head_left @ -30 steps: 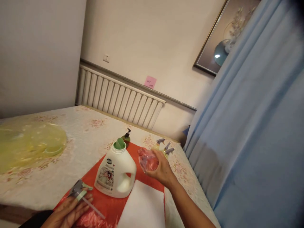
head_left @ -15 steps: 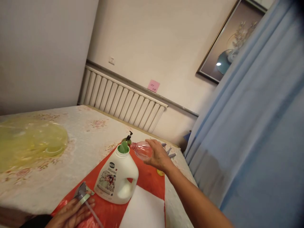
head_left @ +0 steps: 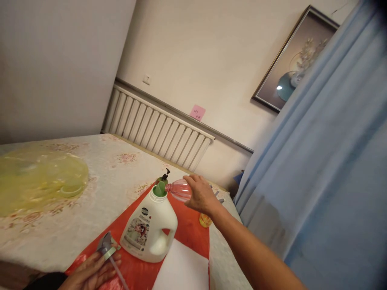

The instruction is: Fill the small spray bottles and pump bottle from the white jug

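My right hand (head_left: 201, 195) is wrapped round a clear plastic bottle (head_left: 180, 190), tipped on its side with its mouth at the green spout of a white detergent jug (head_left: 159, 223). The jug stands uncapped and upright on a red sheet (head_left: 193, 225). At the lower left, my left hand (head_left: 93, 272) holds a grey spray-bottle trigger head (head_left: 105, 243), whose thin tube points down to the right. A dark pump top of a green bottle (head_left: 165, 175) shows behind the jug.
White paper (head_left: 184, 268) lies right of the jug. A small yellow item (head_left: 205, 220) sits under my right forearm. A yellowish see-through inflated-looking bag (head_left: 39, 177) rests on the flowered tablecloth (head_left: 102, 201). Beyond are a radiator (head_left: 160, 127) and a blue curtain (head_left: 326, 161).
The bottle in my right hand has moved slightly left, its mouth now closer to the jug's spout. My left hand has stayed about where it was. The view has shifted slightly.
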A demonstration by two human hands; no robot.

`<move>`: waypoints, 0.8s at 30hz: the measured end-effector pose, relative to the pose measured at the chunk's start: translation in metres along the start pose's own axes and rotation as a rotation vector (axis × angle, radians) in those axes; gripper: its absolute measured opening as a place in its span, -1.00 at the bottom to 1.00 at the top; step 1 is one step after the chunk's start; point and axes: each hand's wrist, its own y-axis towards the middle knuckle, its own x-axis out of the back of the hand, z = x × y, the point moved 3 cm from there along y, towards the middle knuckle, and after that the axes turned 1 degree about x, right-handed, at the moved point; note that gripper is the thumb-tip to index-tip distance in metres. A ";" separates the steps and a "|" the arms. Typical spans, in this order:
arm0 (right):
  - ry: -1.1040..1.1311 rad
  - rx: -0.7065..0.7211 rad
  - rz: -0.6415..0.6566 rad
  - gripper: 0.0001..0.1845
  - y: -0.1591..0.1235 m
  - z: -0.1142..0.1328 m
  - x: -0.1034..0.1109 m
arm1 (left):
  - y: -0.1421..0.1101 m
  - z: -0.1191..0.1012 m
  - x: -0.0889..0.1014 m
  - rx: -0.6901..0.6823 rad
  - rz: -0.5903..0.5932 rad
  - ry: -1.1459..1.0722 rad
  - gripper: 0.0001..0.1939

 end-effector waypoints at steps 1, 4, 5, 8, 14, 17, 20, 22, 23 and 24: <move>-0.012 0.003 0.004 -0.17 0.001 0.001 0.001 | 0.000 -0.001 -0.001 -0.007 -0.005 0.011 -0.60; -0.045 0.012 0.017 -0.17 0.003 0.001 0.001 | -0.001 -0.002 -0.004 -0.003 -0.032 0.009 -0.55; -0.054 0.016 0.021 -0.17 0.003 0.002 0.001 | -0.001 -0.001 -0.004 0.008 -0.035 -0.012 -0.56; -0.079 0.025 0.030 -0.18 0.005 0.002 0.001 | 0.000 0.000 -0.003 0.036 -0.013 -0.069 -0.69; -0.118 0.045 0.037 -0.19 0.007 0.002 0.003 | 0.002 0.002 0.003 0.030 0.046 -0.054 -0.72; -0.135 0.054 0.040 -0.20 0.007 0.002 0.006 | 0.003 0.002 0.004 0.036 0.041 -0.053 -0.72; -0.155 0.062 0.043 -0.21 0.008 0.003 0.009 | 0.003 0.001 0.003 0.038 0.043 -0.049 -0.74; -0.168 0.069 0.044 -0.22 0.008 0.004 0.010 | 0.002 0.000 0.001 0.035 0.047 -0.048 -0.76; -0.175 0.072 0.043 -0.22 0.009 0.005 0.011 | 0.001 0.000 0.000 0.036 0.042 -0.049 -0.76; -0.182 0.075 0.043 -0.22 0.009 0.005 0.011 | 0.001 -0.001 -0.001 0.037 0.035 -0.051 -0.76</move>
